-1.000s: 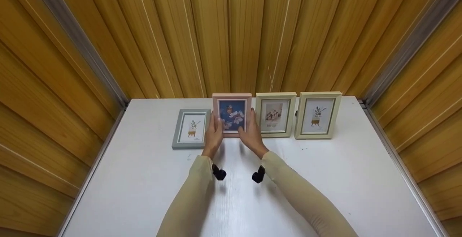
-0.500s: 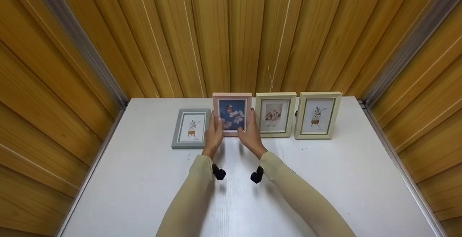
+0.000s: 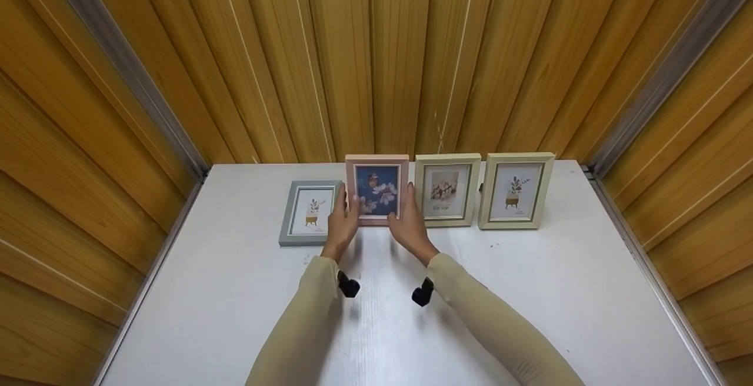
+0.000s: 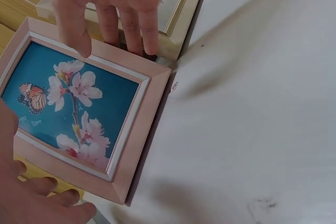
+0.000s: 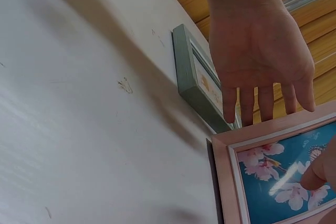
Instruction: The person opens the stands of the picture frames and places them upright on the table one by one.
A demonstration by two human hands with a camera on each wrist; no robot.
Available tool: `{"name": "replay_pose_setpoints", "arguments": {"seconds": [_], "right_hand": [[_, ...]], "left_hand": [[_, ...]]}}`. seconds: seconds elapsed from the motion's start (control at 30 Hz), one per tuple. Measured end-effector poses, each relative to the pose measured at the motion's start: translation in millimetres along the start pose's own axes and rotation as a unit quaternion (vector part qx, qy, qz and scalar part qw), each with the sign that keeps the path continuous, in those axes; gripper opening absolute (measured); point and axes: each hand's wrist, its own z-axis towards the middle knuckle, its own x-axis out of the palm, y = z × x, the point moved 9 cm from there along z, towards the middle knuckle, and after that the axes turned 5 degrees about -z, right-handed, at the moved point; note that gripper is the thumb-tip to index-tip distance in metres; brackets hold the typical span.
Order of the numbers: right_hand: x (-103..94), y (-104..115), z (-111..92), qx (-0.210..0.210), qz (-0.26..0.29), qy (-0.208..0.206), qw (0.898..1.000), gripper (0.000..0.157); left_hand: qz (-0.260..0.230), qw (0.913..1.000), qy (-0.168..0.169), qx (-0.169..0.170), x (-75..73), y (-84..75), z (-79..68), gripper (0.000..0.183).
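A pink picture frame (image 3: 378, 190) with a butterfly and blossom picture stands upright near the table's back edge. My left hand (image 3: 343, 226) is just off its left side, fingers straight; the right wrist view shows that palm (image 5: 257, 51) facing the frame. On the other side, my right hand (image 3: 410, 226) has extended fingers along the frame's right edge, its thumb (image 4: 79, 38) over the front border; whether it touches is unclear. Left of the hands is a grey-green picture frame (image 3: 286, 221), partly covered by my left hand.
Two cream picture frames stand to the right: one with a flower picture (image 3: 447, 189), the other with a potted-plant picture (image 3: 516, 192). Behind the white table (image 3: 376, 327) rises a wood-patterned wall (image 3: 394, 62), with panels on both sides.
My left hand has loosened from the pink frame and shifted slightly left. The right hand's fingers have straightened beside it. The frames stay in place; the view shifts slightly.
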Motion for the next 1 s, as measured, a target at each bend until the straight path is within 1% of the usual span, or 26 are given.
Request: {"name": "replay_pose_setpoints", "arguments": {"seconds": [0.13,0.23,0.43,0.53,0.6,0.7,0.83,1.0], "right_hand": [[-3.8,8,-4,-0.011,-0.004,0.011,1.000,0.088],[-6.7,11,-7,-0.020,-0.011,0.019,1.000,0.087],[-8.9,14,-17,-0.030,-0.014,0.033,0.999,0.085],[-8.7,17,-22,-0.050,-0.025,0.032,0.998,0.084],[-7.4,19,-23,-0.069,-0.021,0.031,0.997,0.083],[-6.4,20,-26,-0.081,-0.034,0.026,0.996,0.082],[-4.5,18,-30,-0.076,-0.049,0.029,0.995,0.079],[-2.5,20,-34,-0.082,-0.052,0.032,0.995,0.075]], "left_hand": [[0.010,0.9993,-0.006,0.035,-12.1,-10.8,-5.5,0.065],[0.011,0.9987,-0.008,0.050,-18.3,-15.2,-10.2,0.062],[0.009,0.9987,-0.003,0.049,-28.7,-15.8,-23.2,0.062],[0.014,0.9979,-0.008,0.062,-36.7,-16.3,-29.8,0.061],[0.021,0.9970,-0.015,0.073,-42.6,-16.5,-34.4,0.059],[0.040,0.9950,-0.028,0.088,-50.5,-16.7,-40.7,0.057],[0.058,0.9916,-0.040,0.108,-58.4,-16.7,-48.9,0.056],[0.059,0.9900,-0.050,0.118,-65.3,-13.9,-56.8,0.054]]}}
